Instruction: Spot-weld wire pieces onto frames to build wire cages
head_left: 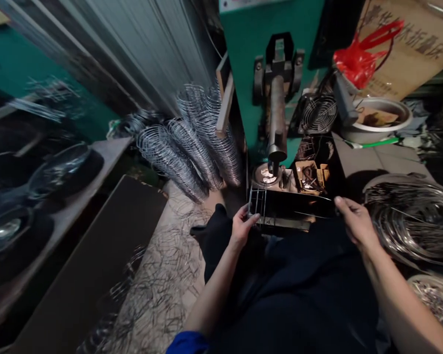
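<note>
Left hand [241,227] grips left end of rectangular silver wire frame [280,206], fingers curled round its bars. Right hand [355,222] pinches frame's right end. Frame held level over lap, just below dark cylindrical press head [276,128] of green machine [243,73]. Coiled grey wire bundle [413,219] beside right hand; stacked wire rings [192,142] to left.

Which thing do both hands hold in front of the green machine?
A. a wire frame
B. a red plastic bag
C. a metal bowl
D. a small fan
A: the left hand and the right hand grip opposite ends of the wire frame.
</note>
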